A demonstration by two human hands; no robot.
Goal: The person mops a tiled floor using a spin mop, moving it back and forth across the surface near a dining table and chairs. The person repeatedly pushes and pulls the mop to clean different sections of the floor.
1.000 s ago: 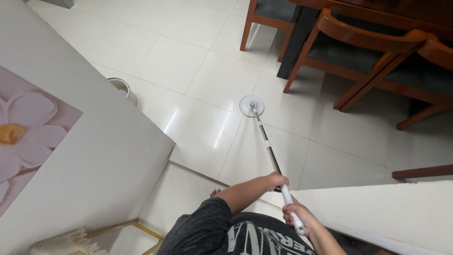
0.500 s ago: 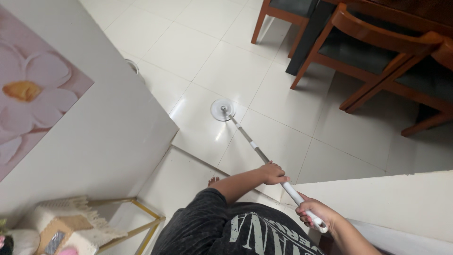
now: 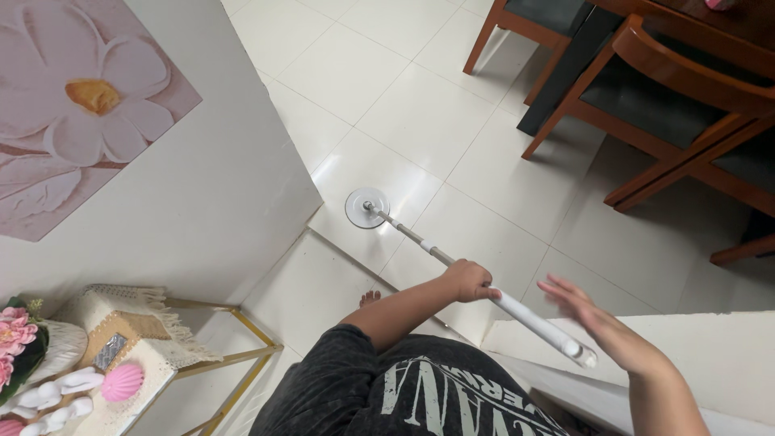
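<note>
Mop [image 3: 452, 260]: round head flat on the tile floor [image 3: 420, 121] by the wall corner, handle slanting back to the person.
Left hand [image 3: 468, 279]: clamped on the handle.
Right hand [image 3: 583, 312]: open, fingers spread, just off the handle's end.
Change: right hand has let go; head slid left.

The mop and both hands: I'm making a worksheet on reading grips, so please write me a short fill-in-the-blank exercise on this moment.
1. The left hand is closed around the mop's ____.
2. The right hand hovers beside the white grip with its fingers ____.
3. The round mop head rests on the ____ floor.
4. The chairs at upper right are made of ____.

Missing words: handle; open; tiled; wood
</note>
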